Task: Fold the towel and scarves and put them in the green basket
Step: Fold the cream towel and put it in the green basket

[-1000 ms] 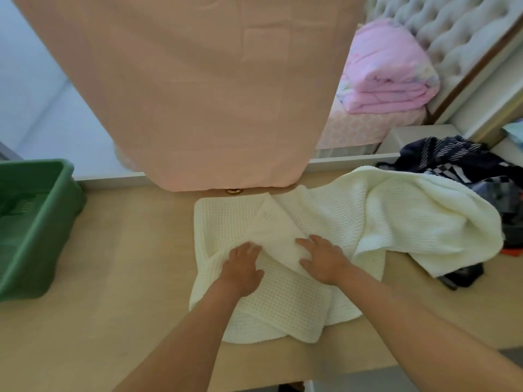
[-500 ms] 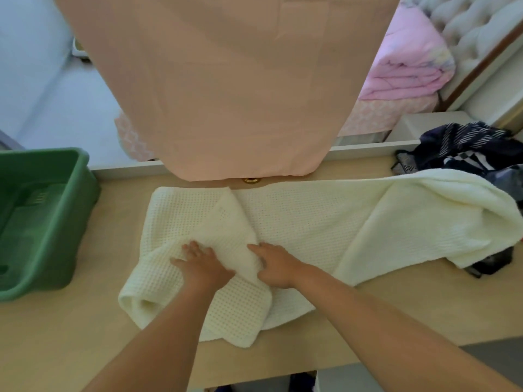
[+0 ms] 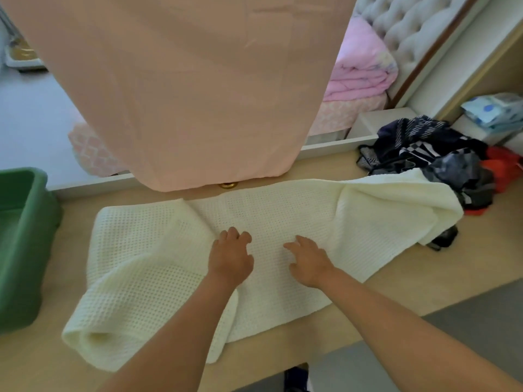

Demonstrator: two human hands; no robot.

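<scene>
Cream towel (image 3: 268,219) runs sideways across the counter (image 3: 452,267); left hand (image 3: 230,257) and right hand (image 3: 310,261) rest mid-towel, loose, gripping nothing

My left hand (image 3: 230,257) and right hand (image 3: 308,261) sit farther apart now; the towel (image 3: 271,216) lies spread wider toward 9 o'clock.

Two forearms, bare from the frame's lower edge to the wrists, end in a bare left hand (image 3: 230,257) and a bare right hand (image 3: 310,261). At bottom centre is a dark blue shoe (image 3: 295,377), mostly hidden.
</scene>
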